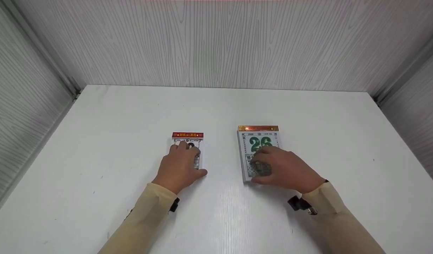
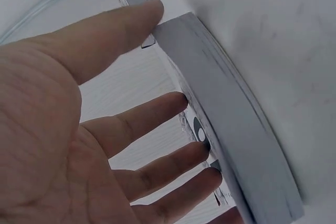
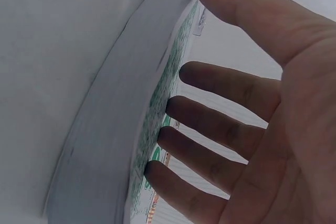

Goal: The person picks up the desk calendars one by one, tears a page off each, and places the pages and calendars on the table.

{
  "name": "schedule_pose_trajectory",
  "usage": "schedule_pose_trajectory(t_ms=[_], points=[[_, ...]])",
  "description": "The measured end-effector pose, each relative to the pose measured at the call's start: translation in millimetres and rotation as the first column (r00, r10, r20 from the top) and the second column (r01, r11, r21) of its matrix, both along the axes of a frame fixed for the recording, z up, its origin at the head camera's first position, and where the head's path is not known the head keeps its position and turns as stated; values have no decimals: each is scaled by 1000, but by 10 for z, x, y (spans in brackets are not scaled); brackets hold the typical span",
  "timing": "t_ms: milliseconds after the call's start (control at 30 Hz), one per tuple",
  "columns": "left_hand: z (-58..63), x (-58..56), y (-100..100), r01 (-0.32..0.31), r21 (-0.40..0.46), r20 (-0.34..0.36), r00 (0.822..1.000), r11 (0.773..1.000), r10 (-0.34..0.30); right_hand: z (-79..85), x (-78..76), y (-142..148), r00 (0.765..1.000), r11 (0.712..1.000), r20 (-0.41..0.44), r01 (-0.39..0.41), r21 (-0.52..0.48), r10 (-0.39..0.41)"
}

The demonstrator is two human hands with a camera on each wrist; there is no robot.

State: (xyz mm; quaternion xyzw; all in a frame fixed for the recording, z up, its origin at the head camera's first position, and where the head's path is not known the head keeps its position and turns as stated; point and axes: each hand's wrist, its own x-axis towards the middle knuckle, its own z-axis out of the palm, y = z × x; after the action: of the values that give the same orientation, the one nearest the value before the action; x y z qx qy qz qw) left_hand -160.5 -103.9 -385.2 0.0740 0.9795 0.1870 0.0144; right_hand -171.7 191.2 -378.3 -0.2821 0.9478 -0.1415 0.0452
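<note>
- My left hand (image 1: 179, 165) has reached the small calendar pad (image 2: 226, 108); its fingers are spread over the top page, pinching nothing.
- My right hand (image 1: 288, 165) has reached the large calendar pad (image 1: 249, 150) with fingers apart over its lower half, gripping nothing.
- Both pads lie flat on the desk (image 1: 223, 204), side by side and well apart, red strip (image 1: 187, 135) and gold strip (image 1: 258, 128) at their far ends.
- Not yet done: a firm grip on either pad, or any lifting; I judge the handling barely begun.
</note>
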Motion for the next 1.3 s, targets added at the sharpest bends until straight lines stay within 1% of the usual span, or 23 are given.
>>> schedule_pose_trajectory(t_ms=[233, 433, 800, 1133, 1300], points=[[-12, -20, -23, -7, -4, 8, 1000, 1000, 7, -6, -2, 5, 1000, 1000, -22, -19, -4, 19], [-14, -64, -95, -20, 11, 29, 999, 1000, 20, -15, 1, 14, 999, 999, -29, -32, -5, 32], [-11, -160, -339, -52, 33, 67, 997, 998, 50, -19, 8, 20, 1000, 1000, -9, -24, -7, 24], [-8, -234, -555, -76, 64, 91, 993, 995, 70, -12, 1, 32, 999, 999, -25, -37, 0, 37], [-4, -284, -671, -103, 66, 113, 989, 993, 95, -18, -10, 37, 999, 1000, -17, -29, -1, 29]])
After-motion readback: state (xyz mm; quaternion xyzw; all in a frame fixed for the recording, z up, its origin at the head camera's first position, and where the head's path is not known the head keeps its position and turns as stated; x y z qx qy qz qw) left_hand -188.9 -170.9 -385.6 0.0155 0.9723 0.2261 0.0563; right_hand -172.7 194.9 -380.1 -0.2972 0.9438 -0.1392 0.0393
